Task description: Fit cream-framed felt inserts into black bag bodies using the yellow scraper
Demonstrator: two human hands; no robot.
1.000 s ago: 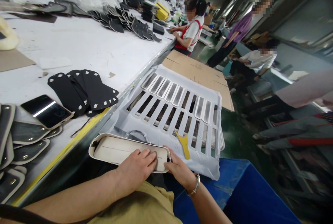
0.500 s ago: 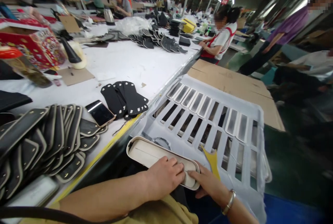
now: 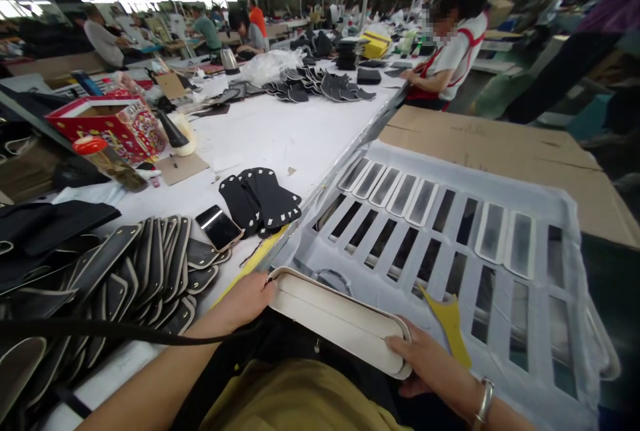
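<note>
A long cream tray-like piece (image 3: 335,314) with rounded ends and a raised rim lies across my lap, tilted down to the right. My left hand (image 3: 257,294) grips its upper left end. At the lower right end, my right hand (image 3: 417,357) holds it, thumb on the inner face and fingers beneath. A thin line runs along the middle of the piece. Just beyond it is a grey slotted rack (image 3: 450,271) with several pale-rimmed oblong pieces (image 3: 493,234) on it. A yellow forked piece (image 3: 450,324) rests on the rack near my right hand.
Many dark pale-edged straps (image 3: 155,264) overlap on the white table (image 3: 240,137) at left, beside a phone (image 3: 219,227) and black pieces (image 3: 270,201). Cardboard (image 3: 500,144) lies behind the rack. A person (image 3: 450,57) stands at the table's far side.
My left hand has moved from the right part of the cream piece to its left end. My right hand stays at the right end. The view has shifted, so the surroundings look different.
</note>
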